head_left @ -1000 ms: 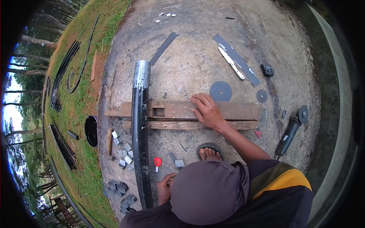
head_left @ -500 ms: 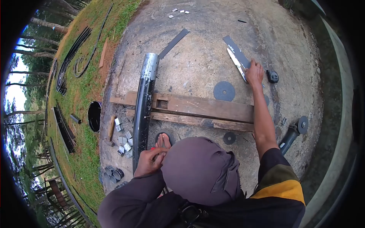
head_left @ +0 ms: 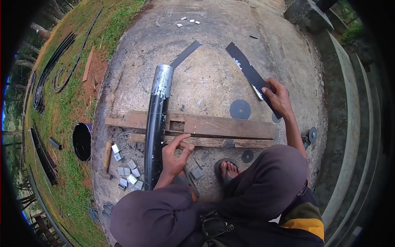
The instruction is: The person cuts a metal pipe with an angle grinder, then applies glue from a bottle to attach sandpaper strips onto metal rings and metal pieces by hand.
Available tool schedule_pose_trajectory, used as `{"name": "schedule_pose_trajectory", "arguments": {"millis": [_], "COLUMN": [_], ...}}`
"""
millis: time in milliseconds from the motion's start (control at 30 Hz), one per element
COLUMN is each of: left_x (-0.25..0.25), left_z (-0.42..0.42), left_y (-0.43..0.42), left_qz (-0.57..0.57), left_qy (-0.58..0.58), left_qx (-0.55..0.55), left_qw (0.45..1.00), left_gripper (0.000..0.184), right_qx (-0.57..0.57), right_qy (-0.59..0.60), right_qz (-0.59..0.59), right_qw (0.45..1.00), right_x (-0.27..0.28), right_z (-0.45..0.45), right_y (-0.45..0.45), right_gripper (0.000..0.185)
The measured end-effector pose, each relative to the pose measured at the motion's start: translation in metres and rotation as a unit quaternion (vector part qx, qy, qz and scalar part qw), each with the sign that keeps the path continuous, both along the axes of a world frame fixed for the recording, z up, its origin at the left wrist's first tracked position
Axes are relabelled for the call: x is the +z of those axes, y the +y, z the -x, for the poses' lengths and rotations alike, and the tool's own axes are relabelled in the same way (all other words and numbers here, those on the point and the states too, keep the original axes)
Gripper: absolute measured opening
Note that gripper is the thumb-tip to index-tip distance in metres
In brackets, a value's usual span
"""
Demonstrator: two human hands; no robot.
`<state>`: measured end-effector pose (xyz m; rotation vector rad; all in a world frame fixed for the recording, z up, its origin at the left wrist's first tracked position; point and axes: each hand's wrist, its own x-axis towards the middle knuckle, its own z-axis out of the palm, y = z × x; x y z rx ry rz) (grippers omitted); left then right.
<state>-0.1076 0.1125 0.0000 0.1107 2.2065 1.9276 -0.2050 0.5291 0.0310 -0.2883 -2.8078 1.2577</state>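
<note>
My right hand [head_left: 278, 98] grips the lower end of a flat dark strip [head_left: 250, 71] with white flaking along one edge. The strip covers most of a white-handled knife [head_left: 258, 93]. My left hand [head_left: 175, 158] is raised beside a black pipe [head_left: 155, 131], thumb and fingers apart, with nothing visible between them. The pipe has a bare silvery end [head_left: 163, 78] and lies across two wooden beams [head_left: 230, 126]. A second dark strip [head_left: 186, 53] lies beyond the pipe's end.
Cutting discs [head_left: 240, 109] lie near the beams. An angle grinder [head_left: 309, 136] is at the right. Small metal pieces [head_left: 131, 178], a hammer [head_left: 107, 158] and a black bucket [head_left: 82, 142] are at the left. My sandalled foot [head_left: 228, 169] is below the beams.
My right hand has taken hold of the strip and lifted it, shifting it over the knife. My left hand has moved forward from near my knee and opened beside the pipe.
</note>
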Motion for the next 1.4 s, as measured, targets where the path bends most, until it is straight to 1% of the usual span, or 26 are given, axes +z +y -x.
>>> {"name": "schedule_pose_trajectory", "arguments": {"millis": [33, 100, 133, 200, 233, 300, 333, 400, 500, 633, 733, 800, 867, 933, 1000, 1033, 1067, 1100, 1133, 1167, 1200, 1233, 1267, 1333, 1367, 1400], "left_x": [0.001, 0.006, 0.007, 0.011, 0.013, 0.02, 0.021, 0.023, 0.023, 0.022, 0.025, 0.025, 0.021, 0.021, 0.026, 0.031, 0.038, 0.044, 0.04, 0.036, 0.032, 0.026, 0.019, 0.031, 0.036, 0.036], "left_z": [0.011, 0.034, 0.043, 0.062, 0.07, 0.082, 0.087, 0.09, 0.084, 0.082, 0.078, 0.076, 0.073, 0.066, 0.061, 0.059, 0.058, 0.056, 0.057, 0.058, 0.06, 0.062, 0.064, 0.072, 0.076, 0.081], "left_y": [0.007, 0.021, 0.028, 0.038, 0.035, 0.025, 0.019, 0.01, 0.003, -0.001, -0.008, -0.021, -0.034, -0.04, -0.047, -0.047, -0.047, -0.047, -0.051, -0.054, -0.056, -0.057, -0.061, -0.054, -0.051, -0.051], "left_qz": [-0.057, -0.166, -0.232, -0.359, -0.341, -0.304, -0.288, -0.298, -0.298, -0.282, -0.264, -0.237, -0.212, -0.211, -0.212, -0.183, -0.153, -0.123, -0.072, -0.062, -0.054, -0.05, -0.086, -0.149, -0.181, -0.237], "left_qy": [-0.013, -0.043, -0.06, -0.094, -0.088, -0.075, -0.056, -0.046, -0.047, -0.038, -0.032, -0.055, -0.079, -0.07, -0.057, -0.059, -0.06, -0.061, -0.02, -0.02, -0.019, -0.018, -0.041, -0.086, -0.11, -0.104], "left_qx": [0.0, -0.001, -0.002, -0.002, -0.009, -0.02, -0.014, 0.021, 0.067, 0.064, 0.056, 0.054, 0.042, 0.061, 0.066, 0.091, 0.116, 0.14, 0.14, 0.156, 0.171, 0.186, 0.176, 0.178, 0.18, 0.162], "left_qw": [0.998, 0.985, 0.971, 0.929, 0.936, 0.95, 0.956, 0.953, 0.951, 0.957, 0.962, 0.969, 0.973, 0.973, 0.973, 0.977, 0.98, 0.981, 0.987, 0.986, 0.984, 0.981, 0.98, 0.969, 0.961, 0.952], "left_gripper": [0.034, 0.041, 0.038, 0.034, 0.03, 0.023, 0.018, 0.017, 0.015, 0.015, 0.015, 0.016, 0.019, 0.021, 0.029, 0.03, 0.03, 0.031, 0.033, 0.034, 0.035, 0.036, 0.042, 0.042, 0.043, 0.046], "right_qx": [0.024, 0.112, 0.157, 0.234, 0.276, 0.297, 0.295, 0.28, 0.243, 0.271, 0.272, 0.281, 0.263, 0.228, 0.232, 0.231, 0.257, 0.297, 0.335, 0.371, 0.363, 0.363, 0.363, 0.353, 0.33, 0.307], "right_qy": [-0.059, -0.109, -0.117, -0.202, -0.182, -0.2, -0.201, -0.201, -0.178, -0.036, -0.113, -0.158, -0.167, -0.186, -0.181, -0.178, -0.162, -0.16, -0.157, -0.151, -0.178, -0.172, -0.168, -0.16, -0.164, -0.169], "right_qz": [0.04, 0.097, 0.138, 0.098, 0.056, 0.026, 0.018, 0.005, 0.039, 0.029, 0.128, 0.181, 0.246, 0.333, 0.376, 0.398, 0.409, 0.376, 0.341, 0.303, 0.335, 0.313, 0.288, 0.231, 0.217, 0.202], "right_qw": [0.997, 0.983, 0.971, 0.946, 0.942, 0.933, 0.934, 0.939, 0.953, 0.962, 0.947, 0.929, 0.918, 0.896, 0.879, 0.87, 0.861, 0.863, 0.864, 0.864, 0.851, 0.861, 0.87, 0.892, 0.904, 0.915], "right_x": [0.025, 0.055, 0.051, 0.08, 0.083, 0.08, 0.079, 0.08, 0.077, 0.059, 0.038, 0.027, 0.011, 0.001, -0.01, -0.017, -0.028, -0.026, -0.019, -0.017, -0.024, -0.022, -0.016, -0.011, -0.01, -0.009], "right_z": [-0.007, -0.018, -0.022, -0.025, -0.025, -0.021, -0.018, -0.009, -0.002, 0.004, 0.014, 0.016, 0.013, 0.006, 0.001, -0.002, -0.005, -0.005, -0.001, 0.001, 0.002, 0.004, 0.007, 0.015, 0.018, 0.019], "right_y": [-0.021, -0.06, -0.072, -0.111, -0.126, -0.143, -0.15, -0.157, -0.168, -0.183, -0.21, -0.225, -0.233, -0.238, -0.243, -0.245, -0.247, -0.249, -0.249, -0.248, -0.247, -0.242, -0.235, -0.222, -0.214, -0.206], "right_gripper": [0.026, 0.023, 0.023, 0.027, 0.032, 0.034, 0.033, 0.033, 0.036, 0.039, 0.031, 0.024, 0.023, 0.021, 0.022, 0.023, 0.026, 0.026, 0.027, 0.028, 0.034, 0.036, 0.038, 0.042, 0.041, 0.041]}}
